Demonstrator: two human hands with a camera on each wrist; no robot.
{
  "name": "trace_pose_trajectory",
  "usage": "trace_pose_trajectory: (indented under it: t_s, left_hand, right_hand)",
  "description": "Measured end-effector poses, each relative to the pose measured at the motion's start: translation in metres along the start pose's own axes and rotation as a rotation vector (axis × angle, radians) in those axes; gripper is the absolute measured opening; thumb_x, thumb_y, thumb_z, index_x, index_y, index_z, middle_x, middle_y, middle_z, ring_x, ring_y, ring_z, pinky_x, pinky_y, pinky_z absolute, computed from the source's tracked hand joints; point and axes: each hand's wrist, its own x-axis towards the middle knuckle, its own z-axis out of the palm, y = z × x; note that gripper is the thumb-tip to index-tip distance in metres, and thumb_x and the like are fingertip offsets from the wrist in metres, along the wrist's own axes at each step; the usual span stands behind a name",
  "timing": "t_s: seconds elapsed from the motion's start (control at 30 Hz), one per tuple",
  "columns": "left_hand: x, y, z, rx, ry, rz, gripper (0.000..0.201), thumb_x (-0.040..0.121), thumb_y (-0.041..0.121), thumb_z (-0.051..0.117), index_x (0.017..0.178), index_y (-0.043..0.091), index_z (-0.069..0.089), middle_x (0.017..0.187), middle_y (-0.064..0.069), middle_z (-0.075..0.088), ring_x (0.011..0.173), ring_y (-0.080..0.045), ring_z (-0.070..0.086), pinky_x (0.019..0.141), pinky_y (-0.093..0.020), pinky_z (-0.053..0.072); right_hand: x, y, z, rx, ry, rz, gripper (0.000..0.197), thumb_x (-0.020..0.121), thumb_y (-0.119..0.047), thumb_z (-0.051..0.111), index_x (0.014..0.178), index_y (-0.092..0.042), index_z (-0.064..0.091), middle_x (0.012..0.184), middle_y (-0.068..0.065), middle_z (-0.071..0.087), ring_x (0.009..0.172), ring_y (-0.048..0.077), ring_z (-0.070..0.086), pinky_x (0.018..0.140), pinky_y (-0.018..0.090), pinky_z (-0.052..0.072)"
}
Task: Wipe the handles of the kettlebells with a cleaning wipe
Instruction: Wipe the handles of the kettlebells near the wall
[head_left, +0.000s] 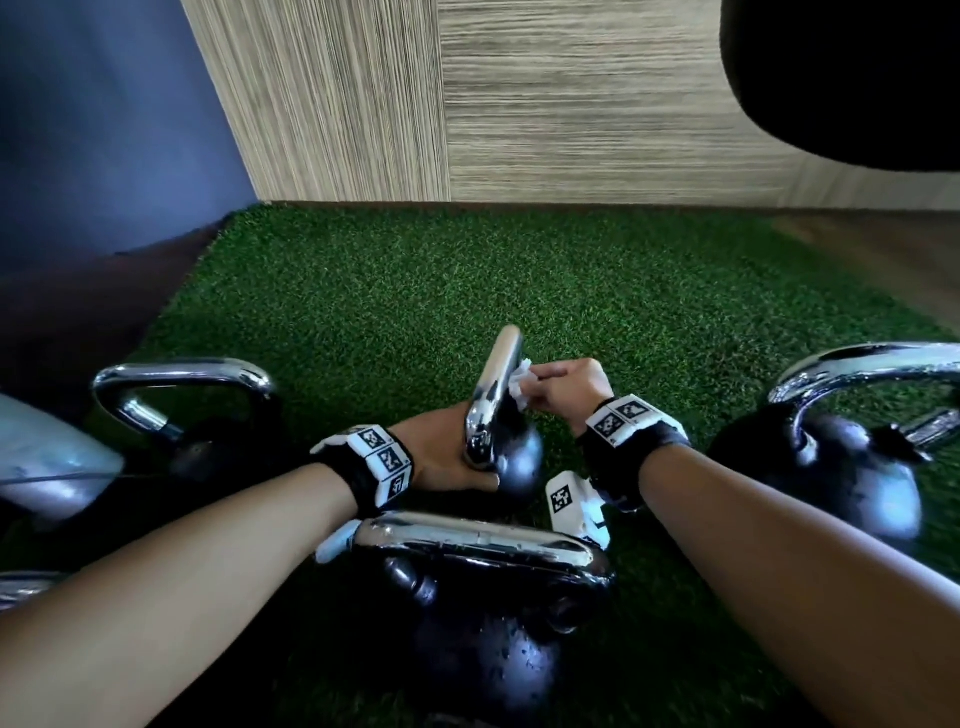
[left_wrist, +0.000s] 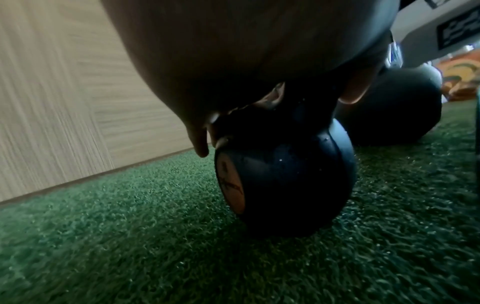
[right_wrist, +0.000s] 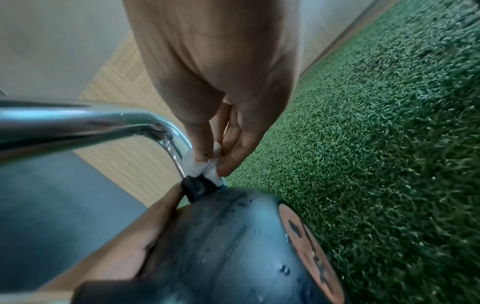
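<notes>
The small kettlebell (head_left: 511, 457) sits on the turf (head_left: 415, 291) between both wrists; the left hand (head_left: 441, 457) grips its body, the right hand (head_left: 566, 389) pinches the wipe (head_left: 519, 382) against the chrome handle (head_left: 493, 395) (its bar running away from the person), low on the right-hand leg.

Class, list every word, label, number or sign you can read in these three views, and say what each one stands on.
No text can be read with certainty.
Orange disc on the held kettlebell: dark marks, too blurred to read.
Same disc from the left wrist view: seen edge-on, unreadable.
Wristbands: black-and-white coded squares, no letters.
White block: another coded square.
Dark label: blurred lines only.
</notes>
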Motion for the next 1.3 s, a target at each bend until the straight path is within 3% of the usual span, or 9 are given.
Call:
trace_pose_trajectory:
  t_s: [0.13, 0.23, 0.53, 0.67, 0.87, 1.0, 1.1, 1.17, 1.3]
  left_hand:
    - [-0.001, 0.001, 0.002, -0.076, 0.005, 0.049, 0.044, 0.080, 0.035, 0.085, 0.114, 0.026, 0.058, 0.109, 0.020, 0.056, 0.107, -0.005, 0.052, 0.092, 0.000, 0.032]
    - [-0.004, 0.002, 0.005, -0.065, 0.022, 0.154, 0.065, 0.077, 0.052, 0.084, 0.130, 0.030, 0.054, 0.132, 0.014, 0.055, 0.120, -0.003, 0.051, 0.110, -0.013, 0.033]
    - [-0.007, 0.010, 0.011, -0.031, 0.099, 0.173, 0.030, 0.087, 0.041, 0.078, 0.106, 0.024, 0.063, 0.108, 0.009, 0.062, 0.103, -0.005, 0.049, 0.109, -0.026, 0.041]
    - [-0.004, 0.005, 0.011, -0.051, 0.095, 0.081, 0.059, 0.078, 0.059, 0.076, 0.121, 0.026, 0.055, 0.116, 0.012, 0.055, 0.109, -0.009, 0.052, 0.112, -0.030, 0.042]
    - [0.001, 0.002, 0.009, -0.010, 0.049, -0.007, 0.067, 0.080, 0.060, 0.077, 0.132, 0.023, 0.054, 0.118, 0.015, 0.044, 0.107, -0.004, 0.044, 0.111, -0.020, 0.036]
    - [0.005, 0.003, 0.006, -0.033, 0.031, -0.001, 0.064, 0.083, 0.052, 0.079, 0.134, 0.027, 0.052, 0.119, 0.017, 0.045, 0.108, -0.004, 0.045, 0.104, -0.017, 0.034]
    - [0.004, -0.001, -0.002, -0.135, -0.020, -0.031, 0.053, 0.081, 0.046, 0.082, 0.125, 0.033, 0.054, 0.119, 0.015, 0.060, 0.110, -0.007, 0.055, 0.102, -0.023, 0.044]
    - [0.005, -0.005, -0.006, -0.239, -0.028, -0.038, 0.061, 0.083, 0.038, 0.084, 0.134, 0.025, 0.054, 0.127, 0.007, 0.065, 0.112, -0.004, 0.058, 0.092, -0.007, 0.043]
    - [0.012, -0.011, -0.010, -0.286, -0.042, -0.088, 0.063, 0.084, 0.040, 0.082, 0.136, 0.016, 0.055, 0.129, 0.009, 0.059, 0.116, -0.003, 0.051, 0.094, -0.009, 0.037]
  right_hand:
    - [-0.005, -0.014, -0.003, -0.021, -0.078, 0.009, 0.014, 0.083, 0.005, 0.078, 0.094, -0.002, 0.073, 0.090, 0.016, 0.075, 0.086, 0.028, 0.075, 0.084, 0.040, 0.062]
    - [-0.004, -0.032, -0.003, -0.019, -0.100, -0.040, 0.011, 0.089, 0.005, 0.069, 0.092, -0.005, 0.070, 0.084, 0.010, 0.069, 0.076, 0.020, 0.070, 0.080, 0.035, 0.063]
    - [-0.011, -0.029, -0.003, -0.058, -0.070, -0.043, 0.010, 0.081, -0.001, 0.080, 0.079, -0.010, 0.076, 0.085, 0.013, 0.078, 0.087, 0.029, 0.077, 0.087, 0.047, 0.062]
    - [-0.016, -0.041, -0.001, -0.091, 0.087, -0.281, 0.023, 0.084, -0.009, 0.080, 0.074, -0.030, 0.080, 0.082, 0.004, 0.080, 0.079, 0.026, 0.078, 0.075, 0.049, 0.065]
    - [-0.033, -0.046, -0.017, -0.167, -0.002, -0.470, 0.024, 0.089, 0.004, 0.070, 0.113, 0.005, 0.073, 0.109, 0.008, 0.073, 0.069, 0.001, 0.071, 0.066, 0.021, 0.061]
    - [-0.024, -0.055, -0.019, -0.308, 0.042, -0.516, 0.019, 0.088, -0.009, 0.075, 0.104, -0.018, 0.080, 0.108, 0.002, 0.076, 0.066, 0.005, 0.063, 0.046, 0.009, 0.042]
    - [-0.030, -0.054, -0.013, -0.291, -0.079, -0.548, 0.027, 0.083, -0.011, 0.081, 0.088, -0.037, 0.081, 0.101, -0.002, 0.073, 0.083, 0.017, 0.070, 0.071, 0.030, 0.062]
    - [-0.036, -0.054, -0.011, -0.298, -0.163, -0.564, 0.032, 0.078, -0.012, 0.085, 0.080, -0.043, 0.079, 0.095, -0.001, 0.072, 0.090, 0.030, 0.073, 0.080, 0.051, 0.062]
    - [-0.048, -0.066, -0.008, -0.288, -0.259, -0.555, 0.024, 0.075, -0.010, 0.088, 0.085, -0.030, 0.082, 0.094, 0.000, 0.079, 0.089, 0.034, 0.075, 0.083, 0.051, 0.062]
